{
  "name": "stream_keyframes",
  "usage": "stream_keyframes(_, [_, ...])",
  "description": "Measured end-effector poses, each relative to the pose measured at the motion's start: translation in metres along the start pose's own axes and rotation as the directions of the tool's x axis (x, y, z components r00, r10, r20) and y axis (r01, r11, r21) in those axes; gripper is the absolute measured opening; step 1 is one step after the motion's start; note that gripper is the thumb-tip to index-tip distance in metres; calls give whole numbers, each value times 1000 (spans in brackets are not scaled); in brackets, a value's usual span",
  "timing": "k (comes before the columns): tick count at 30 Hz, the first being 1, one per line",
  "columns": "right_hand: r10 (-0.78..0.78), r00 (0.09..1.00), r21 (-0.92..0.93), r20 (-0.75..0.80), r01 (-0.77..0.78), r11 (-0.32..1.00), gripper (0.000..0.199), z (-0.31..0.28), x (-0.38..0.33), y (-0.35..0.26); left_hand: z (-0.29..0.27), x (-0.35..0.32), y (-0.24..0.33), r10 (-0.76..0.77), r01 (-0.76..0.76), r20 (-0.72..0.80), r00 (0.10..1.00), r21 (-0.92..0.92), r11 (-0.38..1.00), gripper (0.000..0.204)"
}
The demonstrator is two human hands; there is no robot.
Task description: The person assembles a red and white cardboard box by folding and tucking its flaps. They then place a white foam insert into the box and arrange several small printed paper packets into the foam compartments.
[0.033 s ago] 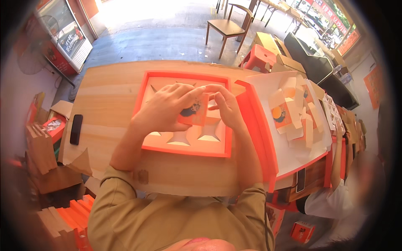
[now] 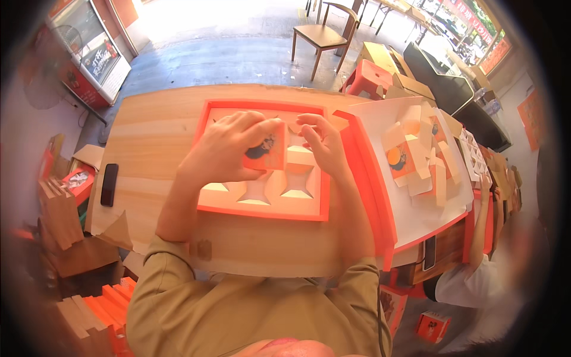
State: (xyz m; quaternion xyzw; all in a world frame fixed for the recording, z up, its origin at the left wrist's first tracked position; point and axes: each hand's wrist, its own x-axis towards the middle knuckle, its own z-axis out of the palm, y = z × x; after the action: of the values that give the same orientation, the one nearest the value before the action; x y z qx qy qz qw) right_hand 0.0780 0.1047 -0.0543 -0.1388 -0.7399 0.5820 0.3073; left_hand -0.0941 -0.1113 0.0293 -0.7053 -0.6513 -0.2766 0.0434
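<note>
My left hand (image 2: 223, 149) grips a small orange carton (image 2: 267, 150) with a dark printed figure on its side, fingers over the top and thumb below. To its right, my right hand (image 2: 321, 143) is apart from the carton, its fingers loosely bent and holding nothing. Both hands are above a shallow red-rimmed box (image 2: 264, 216) lying on the wooden table. Inside that box is a pale insert (image 2: 275, 191) with several square openings, partly hidden by my hands and the carton.
Right of the box stands a large red-edged white lid (image 2: 372, 208) bearing several folded small cartons (image 2: 410, 157). A phone (image 2: 109, 184) lies at the table's left. Flattened cardboard (image 2: 62, 208) is stacked at the left. Another person's arm (image 2: 479, 223) reaches in at the right. A chair (image 2: 321, 37) stands beyond.
My right hand has come away from the carton, its fingers moving apart from it. The left hand has shifted the carton slightly left, so more of its printed side shows.
</note>
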Motion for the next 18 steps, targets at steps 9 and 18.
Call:
stream_keyframes(9, [-362,930,-558,-60,269,785,20,-18,10,59,6,2,14,81,-81,74,994,0,997,87])
stream_keyframes(18, [-162,976,-328,-144,108,938,27,-22,6,84,97,19,13,95,-58,276,956,-140,988,97])
